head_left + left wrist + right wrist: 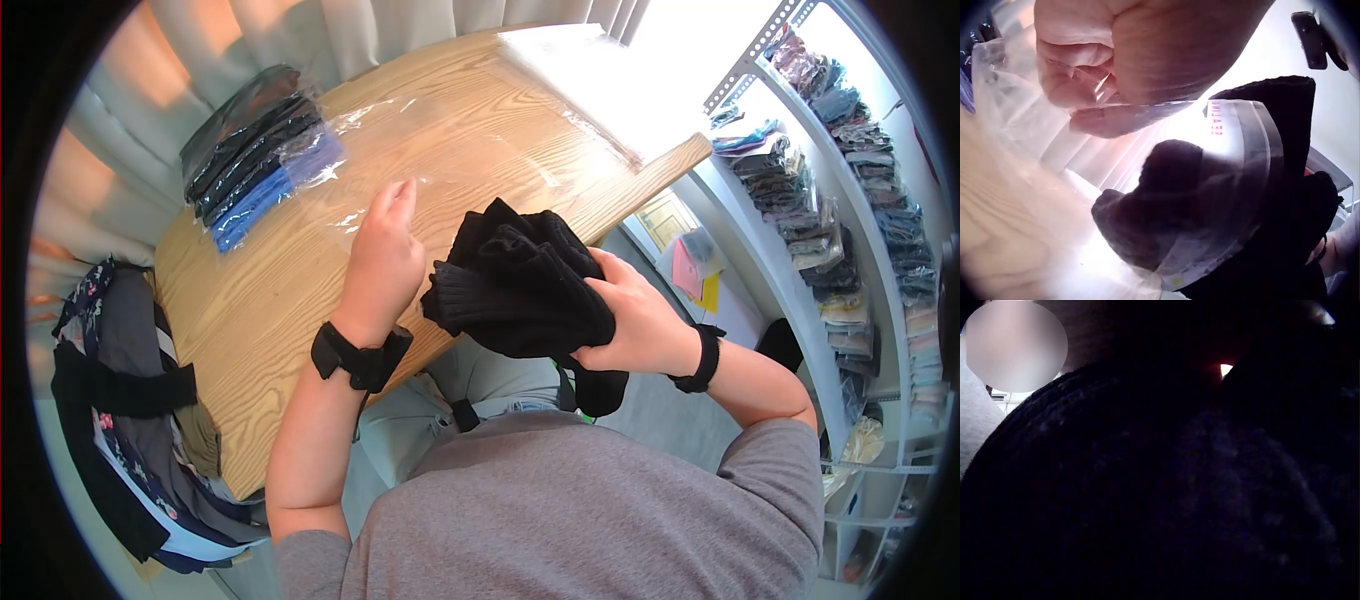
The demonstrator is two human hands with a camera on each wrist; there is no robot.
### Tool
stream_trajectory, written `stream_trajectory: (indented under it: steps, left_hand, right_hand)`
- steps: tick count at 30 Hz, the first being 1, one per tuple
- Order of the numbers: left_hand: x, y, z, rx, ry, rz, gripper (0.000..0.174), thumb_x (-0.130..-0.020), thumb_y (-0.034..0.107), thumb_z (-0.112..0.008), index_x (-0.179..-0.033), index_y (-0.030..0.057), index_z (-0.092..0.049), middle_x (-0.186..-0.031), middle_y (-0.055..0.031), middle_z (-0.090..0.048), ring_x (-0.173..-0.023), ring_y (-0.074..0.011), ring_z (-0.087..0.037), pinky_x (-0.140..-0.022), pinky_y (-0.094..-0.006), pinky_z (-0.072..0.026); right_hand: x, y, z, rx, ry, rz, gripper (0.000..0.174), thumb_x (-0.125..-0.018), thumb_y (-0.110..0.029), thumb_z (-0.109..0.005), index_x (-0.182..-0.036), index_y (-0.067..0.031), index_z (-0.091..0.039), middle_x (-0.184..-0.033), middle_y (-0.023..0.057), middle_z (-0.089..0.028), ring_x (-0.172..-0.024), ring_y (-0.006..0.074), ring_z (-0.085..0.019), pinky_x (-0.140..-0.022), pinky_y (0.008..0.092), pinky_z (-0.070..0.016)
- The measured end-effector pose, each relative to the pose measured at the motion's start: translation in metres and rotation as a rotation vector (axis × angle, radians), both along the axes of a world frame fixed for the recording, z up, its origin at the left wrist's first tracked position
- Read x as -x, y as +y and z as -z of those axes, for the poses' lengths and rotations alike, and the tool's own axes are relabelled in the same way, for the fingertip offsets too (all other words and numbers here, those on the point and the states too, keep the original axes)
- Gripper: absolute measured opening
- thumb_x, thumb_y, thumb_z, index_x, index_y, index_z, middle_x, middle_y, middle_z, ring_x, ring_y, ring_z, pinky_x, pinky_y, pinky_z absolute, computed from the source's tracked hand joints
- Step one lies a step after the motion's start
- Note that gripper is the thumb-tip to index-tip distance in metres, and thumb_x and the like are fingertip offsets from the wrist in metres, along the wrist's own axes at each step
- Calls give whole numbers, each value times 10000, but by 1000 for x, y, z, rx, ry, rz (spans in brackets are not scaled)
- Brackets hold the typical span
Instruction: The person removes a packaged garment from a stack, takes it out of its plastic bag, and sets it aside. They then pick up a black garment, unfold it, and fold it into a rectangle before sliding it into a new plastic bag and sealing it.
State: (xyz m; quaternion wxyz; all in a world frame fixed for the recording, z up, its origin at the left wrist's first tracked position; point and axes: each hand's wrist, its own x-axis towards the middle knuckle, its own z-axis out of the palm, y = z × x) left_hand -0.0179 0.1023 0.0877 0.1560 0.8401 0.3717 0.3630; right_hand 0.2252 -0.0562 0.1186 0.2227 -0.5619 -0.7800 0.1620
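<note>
My right hand (640,315) grips a folded black ribbed-knit garment (520,285) at its right side, fingers on top and thumb below. The bundle is held over the table's front edge, and dark cloth (1166,487) fills most of the right wrist view. With curled fingers my left hand (1141,56) pinches the edge of a clear plastic bag (1235,169) with red lettering near its mouth. Part of the black garment shows through the film. In the head view the left hand (385,260) is just left of the garment, above the wooden table (270,330).
Bagged dark and blue garments (250,160) are stacked at the table's back left. A pile of clear plastic bags (575,90) lies at the far right corner. Loose clothes (130,400) hang at the left edge. Shelves (810,190) of packed garments stand on the right.
</note>
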Motion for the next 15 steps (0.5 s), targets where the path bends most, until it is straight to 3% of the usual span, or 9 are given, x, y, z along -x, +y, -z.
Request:
stream_trajectory:
  steps: [3,7,11,14,15]
  left_hand:
    - [3,-5,-2,-32,81,21,627,-692,-149,-439,-1312,-56,-442,-1286,-239,-465,-1164,-380,-492,-963,-367,-422]
    - [-2,-25,-15,-35,134,82,650,-679,-157,-435,-1322,-66,-419,-1291,-243,-455,-1194,-385,-469,-1009,-369,-393]
    - [-21,-43,-26,-30,71,73,663,-666,-157,-443,-1323,-79,-405,-1303,-249,-445,-1199,-388,-462,-1006,-382,-396]
    - [-35,-51,-35,-133,12,16,683,-664,-161,-451,-1338,-59,-403,-1326,-231,-442,-1204,-382,-460,-998,-383,-402]
    - [-37,-55,-38,-235,71,10,655,-693,-131,-464,-1341,-61,-400,-1345,-212,-437,-1100,-354,-506,-923,-374,-448]
  right_hand:
    - [-6,9,4,85,25,67,580,-599,-299,-746,-1068,18,-619,-1226,286,-463,-1135,414,-469,-974,423,-403]
    - [-7,23,-2,206,47,242,569,-638,-349,-725,-1103,-33,-639,-1129,258,-502,-1088,385,-506,-944,414,-431]
    - [3,36,-14,369,3,252,587,-654,-339,-728,-1153,-50,-617,-1201,238,-477,-1147,380,-470,-987,406,-392]
    - [6,46,-19,485,-26,226,557,-671,-391,-717,-1096,-38,-644,-1188,252,-475,-1093,360,-516,-955,376,-416]
    - [5,50,-20,483,-27,245,557,-671,-391,-717,-1096,-38,-644,-1188,252,-475,-1093,360,-516,-955,376,-416]
